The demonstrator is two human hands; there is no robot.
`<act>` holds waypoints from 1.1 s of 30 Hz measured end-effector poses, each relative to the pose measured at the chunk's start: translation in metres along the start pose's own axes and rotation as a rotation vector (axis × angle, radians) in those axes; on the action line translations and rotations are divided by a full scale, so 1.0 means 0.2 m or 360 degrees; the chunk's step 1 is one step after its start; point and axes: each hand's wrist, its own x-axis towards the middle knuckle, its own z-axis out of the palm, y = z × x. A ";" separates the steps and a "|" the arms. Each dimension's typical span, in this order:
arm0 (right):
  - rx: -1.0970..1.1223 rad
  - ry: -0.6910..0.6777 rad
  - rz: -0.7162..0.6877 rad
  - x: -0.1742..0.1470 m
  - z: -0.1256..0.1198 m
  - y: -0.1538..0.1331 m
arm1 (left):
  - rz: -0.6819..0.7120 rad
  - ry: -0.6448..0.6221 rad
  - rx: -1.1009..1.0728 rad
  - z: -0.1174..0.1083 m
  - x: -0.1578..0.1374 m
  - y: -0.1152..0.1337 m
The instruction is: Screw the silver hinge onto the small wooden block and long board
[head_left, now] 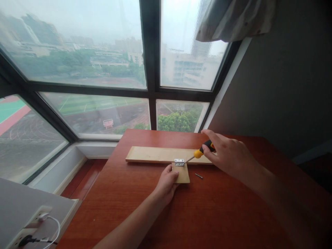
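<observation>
My left hand (pixel 168 183) is closed on a small wooden board (pixel 183 175), thumb on top and fingers beneath. A silver metal hinge (pixel 179 162) lies across the board's far edge, where it meets a long pale plank (pixel 150 154). In my right hand (pixel 228 152) is a screwdriver (pixel 199 153) with a yellow and black handle. It slants down to the left, its tip at the hinge's right side. Whether a screw sits under the tip is too small to tell. A loose screw (pixel 199 176) rests on the table right of the small board.
The reddish-brown wooden table (pixel 220 214) reaches to the windows, with a dark window frame (pixel 153 69) behind it. A curtain (pixel 233 20) hangs at the upper right beside a dark wall. Plugs and a white cable (pixel 58 226) are at a wall socket, lower left.
</observation>
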 end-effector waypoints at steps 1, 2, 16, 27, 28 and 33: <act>-0.0012 -0.0001 0.0006 0.00 0.00 0.00 | -0.0001 0.0002 -0.0003 0.00 0.00 0.00; -0.0018 -0.0004 0.0007 0.00 0.00 0.00 | 0.0001 0.0002 -0.0007 0.00 0.00 0.00; 0.0569 0.0026 -0.0207 0.02 0.01 0.02 | 0.0009 -0.0004 0.0003 0.00 0.00 0.00; 0.0488 -0.0015 -0.0192 -0.01 -0.01 0.04 | -0.0005 0.0018 0.0025 0.00 -0.01 0.00; 0.0372 -0.0002 -0.0141 0.00 -0.01 0.04 | -0.0007 0.0018 0.0027 0.00 -0.01 0.01; 0.0305 -0.0001 -0.0162 0.01 0.02 0.04 | -0.0021 0.0027 0.0026 0.00 -0.01 0.01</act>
